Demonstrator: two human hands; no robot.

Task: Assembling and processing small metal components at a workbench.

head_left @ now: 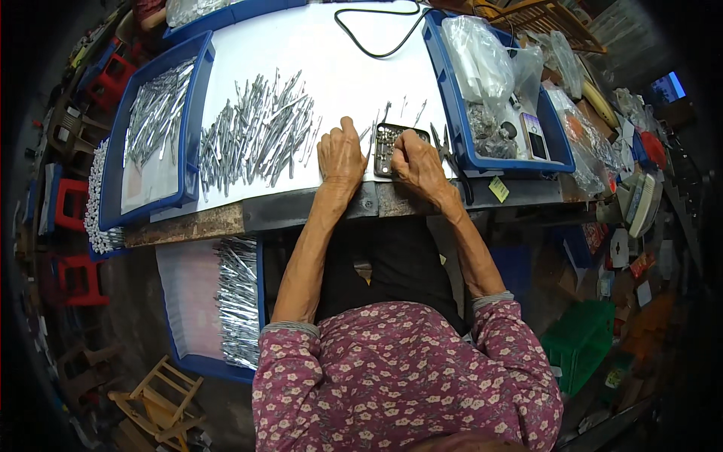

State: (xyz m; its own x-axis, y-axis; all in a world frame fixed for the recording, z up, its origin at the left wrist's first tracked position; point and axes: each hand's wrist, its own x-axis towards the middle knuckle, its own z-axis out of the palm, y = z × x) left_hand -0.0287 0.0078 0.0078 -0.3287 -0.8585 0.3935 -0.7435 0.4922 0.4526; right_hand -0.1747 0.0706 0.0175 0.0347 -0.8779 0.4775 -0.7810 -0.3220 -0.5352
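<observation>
My left hand (343, 157) is closed above the white work surface, with one knuckle raised. Whatever its fingers hold is hidden behind the hand. Just to the right, a small black tray (385, 138) carries several small metal parts. Over the tray's right side my right hand (419, 167) is curled, fingertips pressed together, and I cannot make out what is in them. A loose pile of thin silver metal sticks (260, 132) spreads to the left of my left hand. Dark-handled pliers (456, 162) lie right of my right hand, near the table edge.
A blue tray (197, 124) of similar sticks stands at the left. Another blue tray (457, 113) at the right holds plastic bags and a boxed item. A black cable (376, 55) loops at the back. Below the table, a blue-edged bin (259, 290) holds more sticks.
</observation>
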